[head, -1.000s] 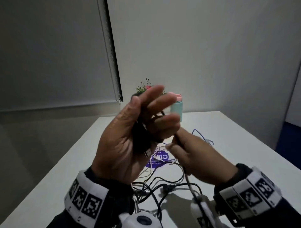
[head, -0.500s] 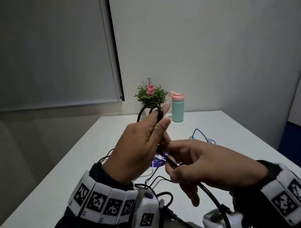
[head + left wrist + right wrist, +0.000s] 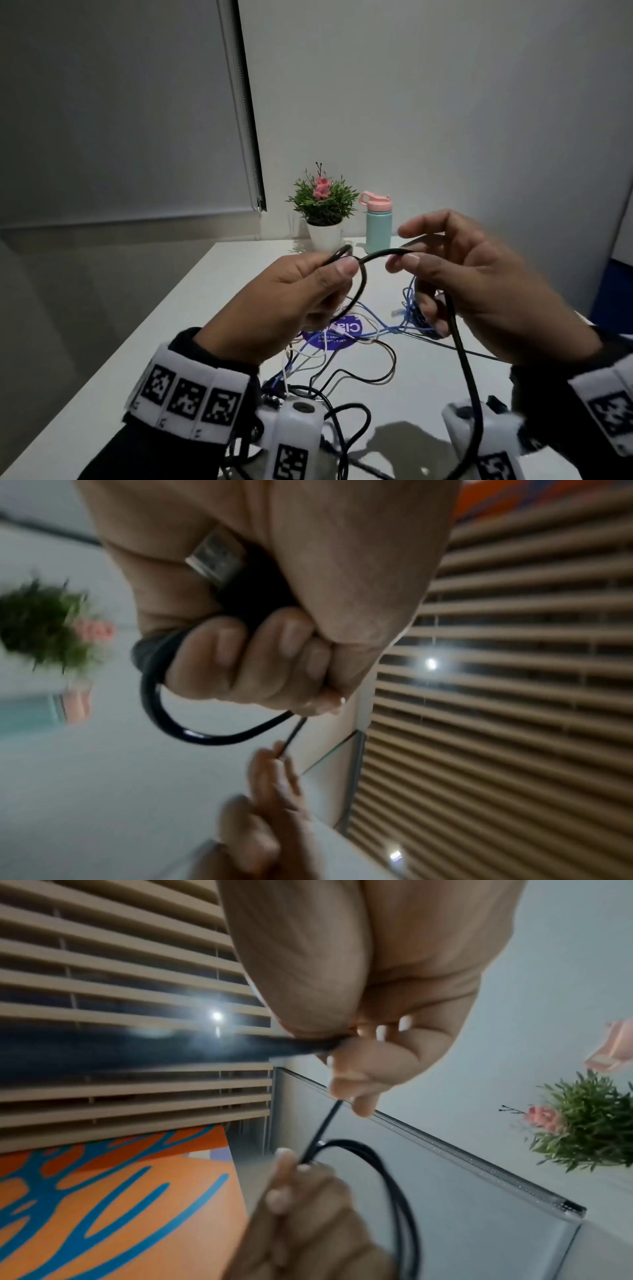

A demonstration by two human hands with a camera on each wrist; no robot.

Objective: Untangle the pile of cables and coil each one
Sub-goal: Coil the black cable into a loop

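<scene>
I hold a black cable [image 3: 376,255] above the table with both hands. My left hand [image 3: 308,291] grips a small coil of it, thumb pressed on the loops; the left wrist view shows the cable's metal USB plug [image 3: 215,558] tucked in the closed fingers [image 3: 260,647]. My right hand [image 3: 455,281] pinches the same cable a little to the right, and its free length [image 3: 469,377] hangs down past my right wrist. In the right wrist view the black cable [image 3: 322,1129] runs from my right fingers [image 3: 359,1074] to the coil. A tangle of black, white and blue cables [image 3: 342,363] lies on the white table [image 3: 191,329] below.
A potted plant with a pink flower [image 3: 323,209] and a teal bottle with a pink lid [image 3: 377,222] stand at the table's far edge. A purple round sticker [image 3: 337,334] lies under the cables. A roller blind [image 3: 120,113] hangs at the left.
My hands have lowered and drawn apart; the right hand slid rightward along the black cable, stretching a new length out from the coil held in the left hand.
</scene>
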